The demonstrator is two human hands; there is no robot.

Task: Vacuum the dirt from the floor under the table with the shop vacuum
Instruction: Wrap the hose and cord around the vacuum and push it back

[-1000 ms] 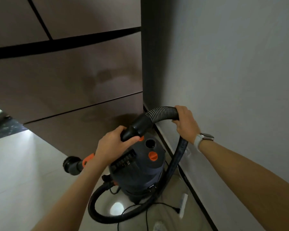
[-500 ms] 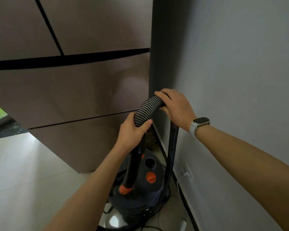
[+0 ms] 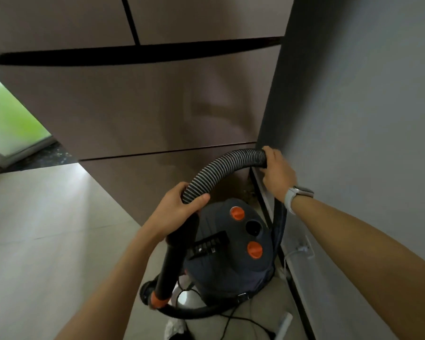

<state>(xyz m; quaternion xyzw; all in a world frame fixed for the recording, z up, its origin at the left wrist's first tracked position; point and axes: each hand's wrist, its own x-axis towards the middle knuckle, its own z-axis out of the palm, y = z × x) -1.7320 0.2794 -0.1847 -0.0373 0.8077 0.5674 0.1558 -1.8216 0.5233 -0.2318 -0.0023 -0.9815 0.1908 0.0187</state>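
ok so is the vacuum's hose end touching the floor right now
No. The left hand holds the hose with its orange-ringed end hanging clear above the floor, beside the vacuum.

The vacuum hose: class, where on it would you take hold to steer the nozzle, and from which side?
Grip the smooth rigid tube just below the ribbed hose, coming from above. The ribbed part arches and flexes, while the straight tube points down to the orange-collared nozzle, so it probably steers best. The left hand already grips that junction; the right hand holds the arch.
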